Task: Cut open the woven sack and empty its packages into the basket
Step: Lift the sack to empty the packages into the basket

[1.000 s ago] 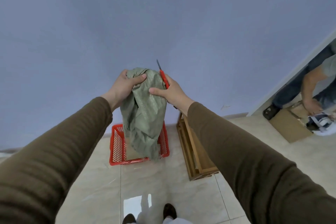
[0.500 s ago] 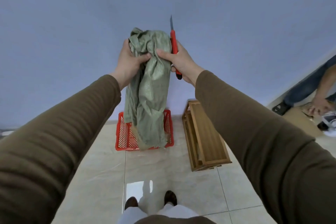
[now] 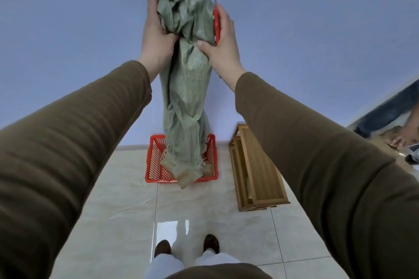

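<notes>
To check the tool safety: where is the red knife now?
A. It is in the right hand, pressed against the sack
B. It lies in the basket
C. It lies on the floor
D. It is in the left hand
A: the red knife sits in the right hand, which also holds the sack, blade pointing up.

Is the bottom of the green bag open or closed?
Open: the sack's frayed bottom hangs over the red basket, and a brown package is dropping out.

Both hands have hoisted the sack (image 3: 186,70) higher — brown packages (image 3: 187,178) now slide from its frayed mouth into the basket (image 3: 154,161).
</notes>
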Available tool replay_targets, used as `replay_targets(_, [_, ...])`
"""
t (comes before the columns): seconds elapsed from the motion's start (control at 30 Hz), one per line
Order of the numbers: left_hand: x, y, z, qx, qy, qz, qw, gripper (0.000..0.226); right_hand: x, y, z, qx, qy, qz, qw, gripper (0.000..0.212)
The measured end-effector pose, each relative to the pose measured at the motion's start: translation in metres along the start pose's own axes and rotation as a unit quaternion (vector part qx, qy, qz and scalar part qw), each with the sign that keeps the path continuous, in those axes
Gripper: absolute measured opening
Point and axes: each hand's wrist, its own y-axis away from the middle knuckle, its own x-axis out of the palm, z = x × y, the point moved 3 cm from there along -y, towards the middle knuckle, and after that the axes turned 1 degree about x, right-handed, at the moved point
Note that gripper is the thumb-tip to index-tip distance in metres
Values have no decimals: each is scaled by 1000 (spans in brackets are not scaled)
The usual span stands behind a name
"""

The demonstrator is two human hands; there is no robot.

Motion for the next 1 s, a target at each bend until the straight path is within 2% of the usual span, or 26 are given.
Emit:
replay_targets(0.2, [-1, 19, 49, -63, 9, 27, 998, 65, 19, 19, -38, 49, 33, 56, 997, 89])
replay_targets(0.4, [-1, 12, 56, -62, 37, 17, 997, 70, 25, 11, -44, 61, 41, 61, 995, 91])
replay_targets(0.47, [-4, 3, 56, -63, 23, 13, 998, 64, 27, 3, -41, 66, 43, 57, 995, 92])
replay_targets(0.57, [-11, -12, 57, -43, -29, 11, 999, 43, 29, -11, -33, 82, 45, 52, 994, 88])
replay_targets(0.67, [-20, -30, 60, -27, -119, 7, 993, 35, 35, -28, -26, 104, 48, 32, 993, 60])
replay_targets(0.73, [-30, -47, 62, -24, -259, -7, 965, 41, 45, -41, -23, 129, -3, 29, 991, 45])
replay_targets(0.77, [-36, -55, 62, -18, -323, -10, 946, 42, 52, -47, -22, 140, -34, 32, 989, 44])
replay_targets(0.83, [-48, -71, 64, -5, -385, -4, 923, 45, 67, -62, -16, 161, -85, 36, 983, 46])
replay_targets(0.9, [-58, -88, 69, -9, -367, 11, 930, 50, 82, -77, -10, 176, -121, 31, 976, 45])
replay_targets(1.0, [-71, -106, 75, -41, -251, 19, 967, 69, 101, -95, 1, 162, -135, 17, 977, 48])
